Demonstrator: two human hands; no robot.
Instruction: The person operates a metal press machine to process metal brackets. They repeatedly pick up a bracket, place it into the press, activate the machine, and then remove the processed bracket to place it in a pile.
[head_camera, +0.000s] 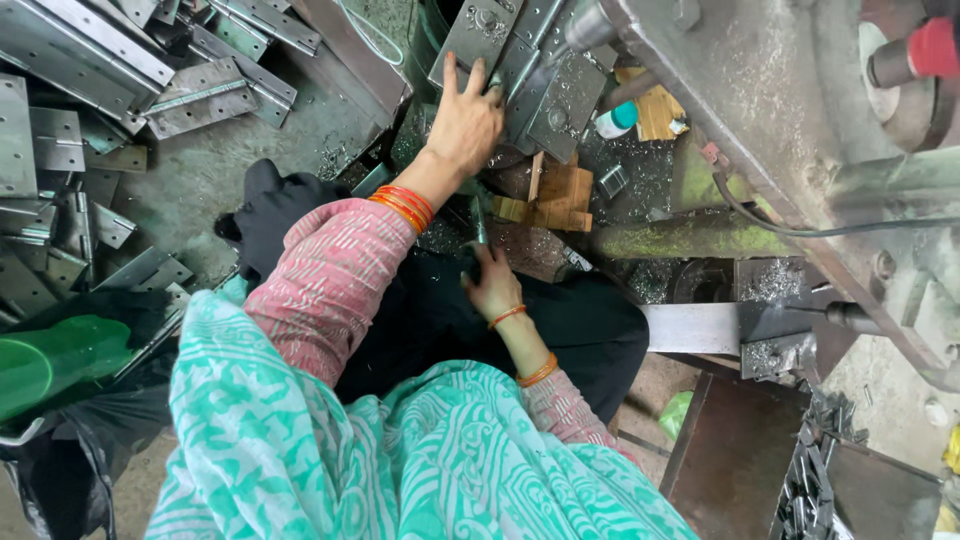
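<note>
My left hand (465, 120) reaches forward with fingers spread and lies flat on a stack of grey metal hinge plates (545, 85) at the top centre. Orange bangles circle that wrist, below a pink patterned sleeve. My right hand (492, 285) sits closer to my body, over my dark lap, and is closed around a thin metal piece (479, 218) that sticks up from the fist. What the lower end of that piece looks like is hidden by the fingers.
Many more hinge plates (80, 90) lie heaped on the floor at the left. A green plastic container (50, 360) sits at the lower left. Wooden blocks (560, 195), metal shavings and a small capped bottle (612, 120) lie ahead. A large grey machine (800, 110) fills the right.
</note>
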